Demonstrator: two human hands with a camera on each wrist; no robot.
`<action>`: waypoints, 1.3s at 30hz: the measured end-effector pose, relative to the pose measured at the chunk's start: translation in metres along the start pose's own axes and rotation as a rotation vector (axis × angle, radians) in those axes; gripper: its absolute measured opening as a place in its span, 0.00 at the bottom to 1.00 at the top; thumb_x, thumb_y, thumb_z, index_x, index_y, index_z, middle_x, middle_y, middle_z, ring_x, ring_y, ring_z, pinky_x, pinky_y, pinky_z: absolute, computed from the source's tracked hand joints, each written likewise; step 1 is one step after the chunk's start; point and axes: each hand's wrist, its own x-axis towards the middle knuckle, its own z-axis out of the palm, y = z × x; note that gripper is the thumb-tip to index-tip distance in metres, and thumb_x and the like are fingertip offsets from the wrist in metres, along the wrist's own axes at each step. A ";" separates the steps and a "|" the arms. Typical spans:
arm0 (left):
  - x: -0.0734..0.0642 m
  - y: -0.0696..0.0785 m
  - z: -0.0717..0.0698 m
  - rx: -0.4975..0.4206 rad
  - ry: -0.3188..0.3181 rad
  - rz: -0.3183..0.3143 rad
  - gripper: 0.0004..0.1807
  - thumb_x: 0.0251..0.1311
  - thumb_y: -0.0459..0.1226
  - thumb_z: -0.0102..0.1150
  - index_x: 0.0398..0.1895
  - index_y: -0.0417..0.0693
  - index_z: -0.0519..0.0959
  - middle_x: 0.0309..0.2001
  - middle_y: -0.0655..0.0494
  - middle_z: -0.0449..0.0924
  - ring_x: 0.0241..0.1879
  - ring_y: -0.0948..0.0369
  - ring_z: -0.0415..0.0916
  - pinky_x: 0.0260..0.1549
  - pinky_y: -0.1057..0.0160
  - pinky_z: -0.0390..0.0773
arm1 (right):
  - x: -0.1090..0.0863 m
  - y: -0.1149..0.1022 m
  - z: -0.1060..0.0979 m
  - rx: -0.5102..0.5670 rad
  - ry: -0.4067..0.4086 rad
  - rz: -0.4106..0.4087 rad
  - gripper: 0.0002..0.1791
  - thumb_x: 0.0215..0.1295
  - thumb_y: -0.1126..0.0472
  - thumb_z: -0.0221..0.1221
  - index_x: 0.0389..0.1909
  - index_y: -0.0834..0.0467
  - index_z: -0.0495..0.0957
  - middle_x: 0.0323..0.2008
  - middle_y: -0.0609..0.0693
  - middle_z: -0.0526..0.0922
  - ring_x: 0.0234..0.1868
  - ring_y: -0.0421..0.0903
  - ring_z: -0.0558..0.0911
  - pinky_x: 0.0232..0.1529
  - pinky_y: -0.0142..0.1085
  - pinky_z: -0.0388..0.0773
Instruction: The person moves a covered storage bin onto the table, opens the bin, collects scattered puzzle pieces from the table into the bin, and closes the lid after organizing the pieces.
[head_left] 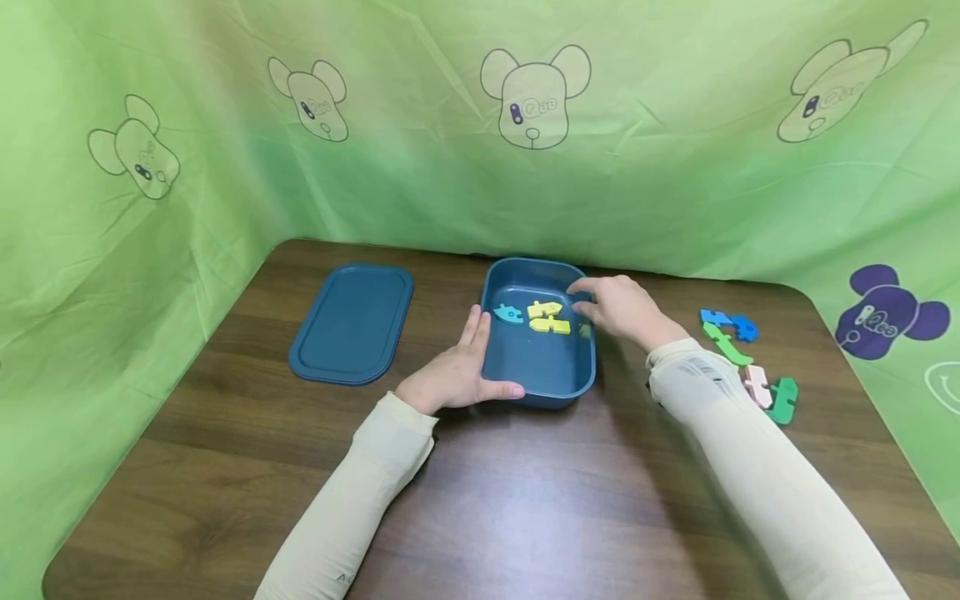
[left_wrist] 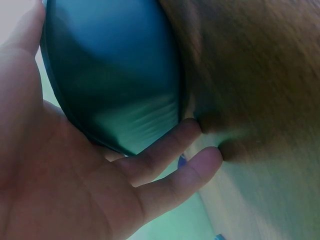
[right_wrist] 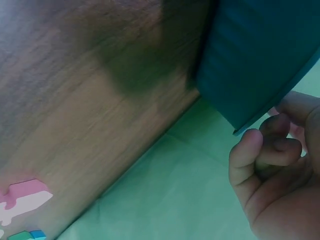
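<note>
A dark blue open box [head_left: 536, 367] stands on the table with a teal puzzle piece [head_left: 508, 313] and two yellow puzzle pieces [head_left: 550, 325] on its floor. My left hand [head_left: 456, 371] rests against the box's near left corner, its thumb along the front rim and its fingers extended along the left side. In the left wrist view, two fingertips [left_wrist: 207, 160] reach down to the table beside the box wall. Over the right rim reaches my right hand [head_left: 622, 308], thumb and index finger apart above the inside of the box, with nothing visible between them.
A flat dark blue lid [head_left: 352, 322] lies to the left of the box. On the right lie blue pieces [head_left: 745, 328], a light green piece [head_left: 726, 343], a pink piece [head_left: 757, 386] and a dark green piece [head_left: 784, 401]. Green printed cloth [head_left: 420, 183] hangs behind the table.
</note>
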 end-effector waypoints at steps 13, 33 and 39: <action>-0.002 0.003 0.000 0.004 -0.003 -0.014 0.69 0.56 0.66 0.64 0.81 0.51 0.25 0.78 0.63 0.10 0.70 0.44 0.62 0.65 0.51 0.65 | -0.034 0.024 -0.013 0.085 0.136 0.059 0.14 0.74 0.65 0.57 0.57 0.61 0.81 0.49 0.61 0.85 0.45 0.58 0.82 0.46 0.55 0.75; -0.003 0.004 0.003 0.011 0.002 -0.020 0.69 0.56 0.68 0.64 0.81 0.52 0.26 0.78 0.63 0.11 0.70 0.43 0.62 0.64 0.51 0.68 | -0.135 0.113 -0.027 0.057 0.089 0.281 0.17 0.77 0.58 0.52 0.56 0.64 0.80 0.27 0.53 0.81 0.22 0.49 0.72 0.28 0.46 0.67; -0.002 0.004 0.004 0.021 0.006 -0.012 0.69 0.56 0.67 0.64 0.81 0.51 0.27 0.79 0.61 0.12 0.70 0.43 0.63 0.63 0.50 0.68 | -0.143 0.110 -0.020 0.024 -0.071 0.256 0.16 0.72 0.55 0.60 0.48 0.64 0.83 0.29 0.49 0.82 0.30 0.51 0.75 0.32 0.46 0.70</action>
